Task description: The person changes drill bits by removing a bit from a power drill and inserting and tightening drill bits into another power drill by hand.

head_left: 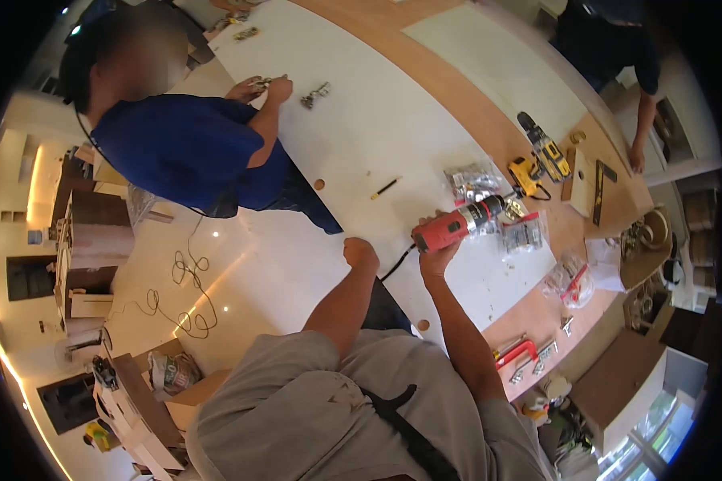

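Observation:
In the head view my right hand [439, 258] is wrapped around a red corded power drill [449, 230], whose black chuck points right over the white panel [457, 297]. A black cord runs from the drill down past the panel's edge. My left hand [360, 252] is curled closed at the near edge of the panel; whatever its fingers hold, if anything, is hidden. Beyond the drill's chuck lie clear bags of metal hardware [524, 234]. A yellow and black pen-like marker [385, 188] lies on the panel above my hands.
A co-worker in a blue shirt [176, 148] handles small metal parts at the panel's left. Yellow drills [547, 152], a black and yellow square [604, 192] and a red clamp [518, 353] lie to the right. A loose cable [192, 272] coils on the floor.

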Motion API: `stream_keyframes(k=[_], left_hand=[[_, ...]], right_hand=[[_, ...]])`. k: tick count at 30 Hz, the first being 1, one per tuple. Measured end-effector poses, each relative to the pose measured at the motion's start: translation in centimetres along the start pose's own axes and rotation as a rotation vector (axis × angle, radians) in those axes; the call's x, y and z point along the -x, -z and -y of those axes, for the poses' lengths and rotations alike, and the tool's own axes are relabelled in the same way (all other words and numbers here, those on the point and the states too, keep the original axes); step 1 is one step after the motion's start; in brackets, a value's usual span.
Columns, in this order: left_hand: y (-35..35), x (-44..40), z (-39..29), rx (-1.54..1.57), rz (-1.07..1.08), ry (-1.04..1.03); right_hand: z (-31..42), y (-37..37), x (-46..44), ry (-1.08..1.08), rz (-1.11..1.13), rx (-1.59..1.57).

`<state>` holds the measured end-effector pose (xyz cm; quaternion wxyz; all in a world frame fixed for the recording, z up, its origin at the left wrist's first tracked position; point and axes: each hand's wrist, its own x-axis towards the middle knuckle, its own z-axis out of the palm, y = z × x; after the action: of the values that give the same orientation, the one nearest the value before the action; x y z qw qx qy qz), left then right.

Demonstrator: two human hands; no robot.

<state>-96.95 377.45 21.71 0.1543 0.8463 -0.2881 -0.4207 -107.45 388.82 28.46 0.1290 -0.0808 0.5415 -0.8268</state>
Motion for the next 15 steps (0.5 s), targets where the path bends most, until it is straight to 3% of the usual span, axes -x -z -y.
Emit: stream_keyframes(k=[2, 6, 7, 8, 10, 12, 15], left_hand=[[0.2, 0.3, -0.1, 0.049, 0.006, 0.047], [0.4, 0.4, 0.1, 0.057, 0.021, 0.021], [1.1, 1.5, -0.9, 0.208, 0.010, 0.133], [1.2, 1.7, -1.3, 0.220, 0.010, 0.139], [1.4, 2.0, -1.4, 0.241, 0.004, 0.159], [0.0, -0.5, 0.1, 0.194, -0.037, 0.132], [-0.1, 0.1, -0.2, 0.146, -0.032, 0.139]], right_hand=[[0.3, -0.6, 0.3, 0.008, -0.026, -0.104], [1.7, 1.2, 0.1, 0.077, 0.153, -0.002], [-0.2, 3.6, -0.8, -0.091, 0.088, -0.063], [4.8, 2.1, -0.1, -0.033, 0.101, 0.096], [9.6, 2.5, -0.1, -0.302, 0.090, -0.200], [10.7, 5.6, 0.2, -0.447, 0.080, -0.296], [13.3, 7.6, 2.0, -0.475, 0.173, -0.193]])
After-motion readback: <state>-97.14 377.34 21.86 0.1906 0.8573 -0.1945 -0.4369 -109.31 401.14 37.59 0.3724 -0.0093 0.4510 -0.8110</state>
